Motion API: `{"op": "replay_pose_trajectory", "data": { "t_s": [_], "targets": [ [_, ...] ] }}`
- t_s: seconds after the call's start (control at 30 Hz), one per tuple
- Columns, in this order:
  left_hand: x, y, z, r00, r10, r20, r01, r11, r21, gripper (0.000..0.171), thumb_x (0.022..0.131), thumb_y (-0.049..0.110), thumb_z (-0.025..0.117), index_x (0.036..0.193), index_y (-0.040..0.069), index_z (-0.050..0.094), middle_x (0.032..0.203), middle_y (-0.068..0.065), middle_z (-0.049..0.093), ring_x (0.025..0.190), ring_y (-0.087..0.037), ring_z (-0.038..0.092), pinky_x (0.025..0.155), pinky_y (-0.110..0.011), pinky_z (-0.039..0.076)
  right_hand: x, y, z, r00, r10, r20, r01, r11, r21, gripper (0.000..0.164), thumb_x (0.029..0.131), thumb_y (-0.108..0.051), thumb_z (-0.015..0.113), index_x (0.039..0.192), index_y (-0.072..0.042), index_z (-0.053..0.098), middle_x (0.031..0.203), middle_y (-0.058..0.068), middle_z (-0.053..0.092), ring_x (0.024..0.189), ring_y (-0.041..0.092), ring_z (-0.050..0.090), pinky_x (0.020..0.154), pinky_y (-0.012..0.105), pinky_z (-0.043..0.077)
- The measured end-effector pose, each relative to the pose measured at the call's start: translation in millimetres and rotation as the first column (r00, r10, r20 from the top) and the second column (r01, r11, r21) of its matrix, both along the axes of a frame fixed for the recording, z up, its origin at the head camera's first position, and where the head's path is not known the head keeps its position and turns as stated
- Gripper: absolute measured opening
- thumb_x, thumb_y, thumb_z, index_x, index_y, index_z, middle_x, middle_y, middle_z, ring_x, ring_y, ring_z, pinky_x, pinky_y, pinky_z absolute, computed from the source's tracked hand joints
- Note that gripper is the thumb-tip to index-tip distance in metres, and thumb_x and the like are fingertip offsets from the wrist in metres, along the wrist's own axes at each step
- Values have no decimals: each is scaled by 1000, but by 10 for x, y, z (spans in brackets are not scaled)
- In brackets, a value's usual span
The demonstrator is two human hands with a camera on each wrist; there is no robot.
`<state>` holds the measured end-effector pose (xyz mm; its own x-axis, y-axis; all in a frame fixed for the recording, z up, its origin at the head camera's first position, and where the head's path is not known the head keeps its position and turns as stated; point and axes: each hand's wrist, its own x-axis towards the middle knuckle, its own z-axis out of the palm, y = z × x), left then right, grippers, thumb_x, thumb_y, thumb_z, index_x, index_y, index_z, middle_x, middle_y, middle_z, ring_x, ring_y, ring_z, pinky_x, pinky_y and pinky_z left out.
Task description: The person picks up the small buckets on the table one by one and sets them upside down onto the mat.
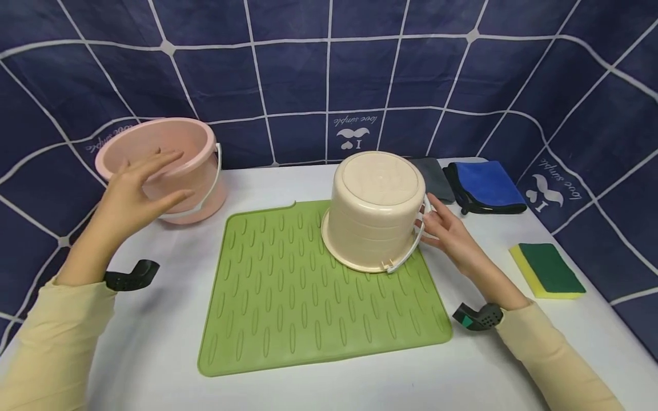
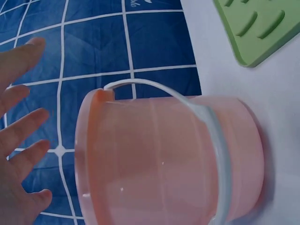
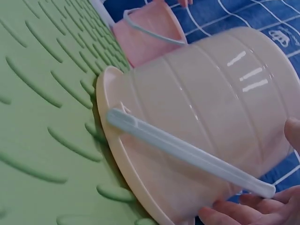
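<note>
A cream bucket (image 1: 377, 222) stands upside down on a green ribbed mat (image 1: 257, 342), toward the mat's far right. My right hand (image 1: 454, 234) is at its right side, with the fingers touching near its white handle (image 3: 187, 152). In the right wrist view the fingertips lie past the handle against the bucket, and the thumb is up by the wall. My left hand (image 1: 128, 194) is raised in front of a pink bucket (image 2: 150, 154), fingers spread and holding nothing. The pink bucket stands upright at the far left, its white handle (image 2: 220, 154) hanging down.
A folded blue cloth (image 1: 488, 185) and a dark grey cloth (image 1: 434, 180) lie at the back right. Nearer on the right is a green and yellow sponge (image 1: 547, 268). Dark blue checked fabric (image 1: 288, 74) lines the back and sides of the white table (image 1: 169, 348).
</note>
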<state>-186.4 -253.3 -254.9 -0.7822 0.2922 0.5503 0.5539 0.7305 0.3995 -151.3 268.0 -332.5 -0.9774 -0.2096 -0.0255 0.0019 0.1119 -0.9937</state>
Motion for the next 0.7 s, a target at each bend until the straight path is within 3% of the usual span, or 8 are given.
{"op": "replay_pose_trajectory", "data": {
  "t_s": [0.17, 0.43, 0.6, 0.7],
  "targets": [
    [-27, 15, -45, 999, 28, 41, -28, 1000, 7, 55, 77, 9, 77, 128, 0, 56, 125, -26, 53, 119, -45, 42, 107, -55, 6, 53, -105, -1, 1000, -9, 4, 8, 1000, 11, 72, 101, -26, 44, 150, -14, -6, 149, 22, 21, 132, 36, 28, 91, 33, 43],
    [-55, -7, -102, 990, 72, 119, -74, 997, 13, 56, 80, 15, 76, 130, 2, 55, 123, -25, 54, 111, -45, 46, 94, -56, 32, 243, -261, -49, 1000, -9, 25, 10, 999, -50, 73, 101, -24, 43, 149, -13, -11, 151, 19, 15, 134, 32, 24, 100, 41, 33],
    [-83, -6, -114, 990, 79, 117, -79, 997, 3, 57, 80, 15, 76, 131, 1, 53, 125, -26, 53, 113, -46, 46, 95, -57, 32, 323, -304, -72, 999, -16, 46, 19, 998, -67, 73, 102, -24, 41, 148, -13, -15, 151, 19, 16, 135, 30, 21, 105, 45, 25],
    [-93, -1, -119, 989, 81, 125, -83, 997, 8, 57, 80, 14, 75, 131, 0, 53, 125, -26, 53, 114, -46, 45, 96, -57, 31, 345, -292, -93, 998, -37, 59, 35, 999, 28, 74, 102, -29, 41, 148, -11, -14, 151, 19, 18, 136, 29, 19, 107, 48, 17]
  ]
}}
